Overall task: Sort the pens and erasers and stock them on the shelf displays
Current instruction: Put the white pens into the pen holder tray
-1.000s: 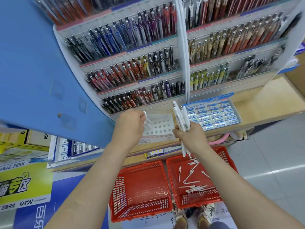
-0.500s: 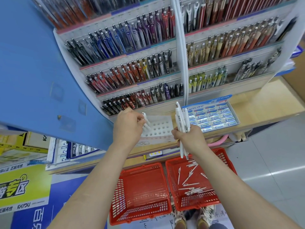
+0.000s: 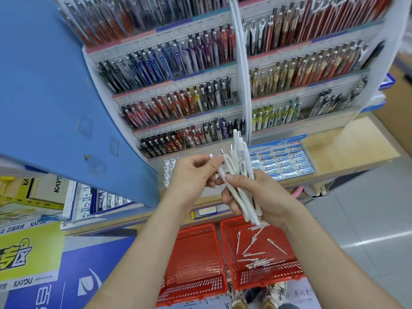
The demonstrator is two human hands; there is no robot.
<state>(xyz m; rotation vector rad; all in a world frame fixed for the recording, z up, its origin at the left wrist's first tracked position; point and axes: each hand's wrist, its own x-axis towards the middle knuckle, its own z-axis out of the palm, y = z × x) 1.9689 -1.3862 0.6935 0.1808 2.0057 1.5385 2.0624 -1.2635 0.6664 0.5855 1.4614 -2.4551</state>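
My right grip [image 3: 252, 195] is curled around a bundle of white pens [image 3: 239, 157], which stands nearly upright in front of the shelf display [image 3: 178, 103]. My left grip [image 3: 192, 177] pinches the outer pen [image 3: 223, 169] at the nine o'clock side of this bundle, thumb and fingertips near its upper end. The white hole tray [image 3: 168, 170] is just at nine o'clock of my left grip, partly hidden by it, and the eraser box [image 3: 284, 162] lies at two o'clock of my right grip. At six o'clock, on the floor, the right red basket [image 3: 267, 284] holds more loose pens [image 3: 256, 255]. I think the danger is in the pulling. If a clip of the outer pen catches its neighbour, it may drag others with it. If I loosen the right grip to free it, the bundle can slide down and scatter, some perhaps beside the basket. A tilted pen may also miss its hole.
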